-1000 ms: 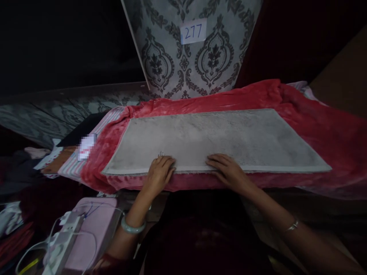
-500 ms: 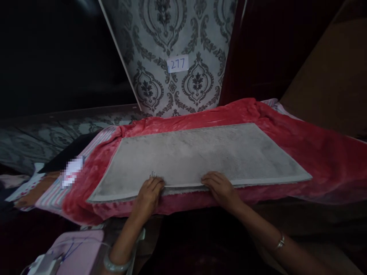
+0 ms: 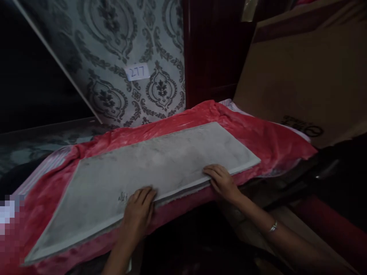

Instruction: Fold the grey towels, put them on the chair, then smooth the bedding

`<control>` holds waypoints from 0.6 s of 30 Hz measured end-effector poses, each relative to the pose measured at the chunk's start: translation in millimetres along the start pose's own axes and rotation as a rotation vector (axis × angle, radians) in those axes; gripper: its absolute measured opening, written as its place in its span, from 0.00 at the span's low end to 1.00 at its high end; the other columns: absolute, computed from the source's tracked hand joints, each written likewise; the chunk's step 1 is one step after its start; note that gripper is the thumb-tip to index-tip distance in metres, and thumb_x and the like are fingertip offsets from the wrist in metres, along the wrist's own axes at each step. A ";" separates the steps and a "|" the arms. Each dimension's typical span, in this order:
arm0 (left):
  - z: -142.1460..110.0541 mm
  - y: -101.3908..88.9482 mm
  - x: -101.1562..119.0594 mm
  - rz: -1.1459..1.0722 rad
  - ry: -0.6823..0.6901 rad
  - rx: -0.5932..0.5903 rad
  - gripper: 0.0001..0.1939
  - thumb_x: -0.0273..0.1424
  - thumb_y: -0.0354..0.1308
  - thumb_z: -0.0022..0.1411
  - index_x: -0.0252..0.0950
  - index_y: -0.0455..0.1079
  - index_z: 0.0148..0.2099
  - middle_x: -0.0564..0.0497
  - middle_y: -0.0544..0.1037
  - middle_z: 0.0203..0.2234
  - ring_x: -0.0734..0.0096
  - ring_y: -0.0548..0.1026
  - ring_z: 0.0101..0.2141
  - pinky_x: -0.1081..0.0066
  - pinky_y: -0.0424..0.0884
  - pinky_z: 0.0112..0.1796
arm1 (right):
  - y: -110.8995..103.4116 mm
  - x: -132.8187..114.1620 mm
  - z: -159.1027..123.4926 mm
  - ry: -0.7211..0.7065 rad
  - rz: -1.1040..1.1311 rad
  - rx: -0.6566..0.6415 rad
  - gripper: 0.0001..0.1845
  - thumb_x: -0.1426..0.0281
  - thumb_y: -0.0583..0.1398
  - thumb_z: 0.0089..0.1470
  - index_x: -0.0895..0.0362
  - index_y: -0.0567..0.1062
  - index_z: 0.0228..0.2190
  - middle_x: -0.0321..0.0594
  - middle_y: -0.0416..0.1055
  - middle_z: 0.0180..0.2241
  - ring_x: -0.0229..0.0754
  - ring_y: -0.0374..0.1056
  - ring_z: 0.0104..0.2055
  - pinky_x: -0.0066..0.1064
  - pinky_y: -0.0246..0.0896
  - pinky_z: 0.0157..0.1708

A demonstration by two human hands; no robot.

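Observation:
A long grey mat (image 3: 160,160) with a paler border lies on a red plush blanket (image 3: 246,133). Its face is flat, with faint dark smudges and a small dark print near my left hand. My left hand (image 3: 139,212) grips the near edge left of the middle, fingers bent over the top. Farther right along the same edge, my right hand (image 3: 222,182) pinches the border, its fingers above and its thumb mostly hidden below. The edge looks slightly raised between the hands, and a fuzzy underside shows there.
A large cardboard box (image 3: 292,76) stands behind the blanket at the right. A dark screen (image 3: 37,76) is at the upper left. Patterned wallpaper (image 3: 114,46) carries a paper label (image 3: 138,71) reading 277. A dark red panel (image 3: 212,53) stands beside it.
The view has swung to the right, so more of the cardboard box shows and the mat appears slanted. My hands stay at the near edge and appear slightly farther apart.

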State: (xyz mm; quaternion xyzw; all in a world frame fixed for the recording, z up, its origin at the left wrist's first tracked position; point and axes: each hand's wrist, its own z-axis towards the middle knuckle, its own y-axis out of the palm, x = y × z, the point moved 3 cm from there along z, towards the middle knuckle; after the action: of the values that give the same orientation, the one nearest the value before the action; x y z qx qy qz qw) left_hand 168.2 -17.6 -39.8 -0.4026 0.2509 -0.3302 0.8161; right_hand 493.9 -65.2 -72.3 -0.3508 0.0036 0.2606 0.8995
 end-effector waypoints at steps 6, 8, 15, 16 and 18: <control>61.9 37.2 61.1 -0.080 0.086 -0.112 0.20 0.18 0.50 0.62 0.39 0.73 0.51 0.44 0.77 0.50 0.57 0.73 0.47 0.60 0.72 0.44 | -31.7 36.9 -24.2 0.101 -0.088 0.112 0.15 0.77 0.53 0.62 0.53 0.75 0.45 0.45 0.74 0.43 0.48 0.69 0.48 0.44 0.66 0.46; 67.4 43.4 71.8 -0.097 0.101 -0.113 0.19 0.17 0.50 0.62 0.38 0.74 0.49 0.44 0.77 0.48 0.58 0.72 0.47 0.60 0.72 0.45 | -32.8 39.8 -27.2 0.093 -0.074 0.125 0.14 0.76 0.53 0.63 0.53 0.76 0.42 0.44 0.75 0.40 0.46 0.70 0.45 0.42 0.66 0.44; 65.8 47.9 70.4 -0.061 0.179 -0.032 0.17 0.16 0.51 0.61 0.35 0.74 0.47 0.44 0.77 0.47 0.59 0.73 0.45 0.63 0.73 0.44 | -34.1 54.2 -29.4 0.072 -0.083 0.127 0.14 0.77 0.53 0.63 0.54 0.76 0.43 0.44 0.75 0.40 0.45 0.70 0.44 0.41 0.67 0.44; 68.7 48.6 70.8 -0.043 0.183 -0.031 0.19 0.16 0.51 0.60 0.36 0.74 0.49 0.43 0.77 0.48 0.59 0.73 0.44 0.62 0.73 0.43 | -37.5 62.0 -30.6 0.094 -0.093 0.122 0.15 0.77 0.53 0.62 0.53 0.76 0.43 0.44 0.76 0.41 0.45 0.70 0.45 0.42 0.67 0.46; 75.5 51.2 73.7 -0.012 0.208 -0.025 0.24 0.16 0.52 0.58 0.38 0.73 0.53 0.44 0.77 0.51 0.57 0.73 0.44 0.61 0.73 0.41 | -47.7 81.2 -35.1 0.163 -0.140 0.119 0.18 0.78 0.52 0.60 0.53 0.76 0.44 0.45 0.76 0.43 0.46 0.70 0.48 0.45 0.66 0.48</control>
State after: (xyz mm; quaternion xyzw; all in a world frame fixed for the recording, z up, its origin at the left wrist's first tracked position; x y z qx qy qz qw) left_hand 284.8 -11.7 -51.1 -0.3779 0.3358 -0.3720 0.7785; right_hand 592.7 -79.0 -84.1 -0.3164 0.0674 0.1671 0.9314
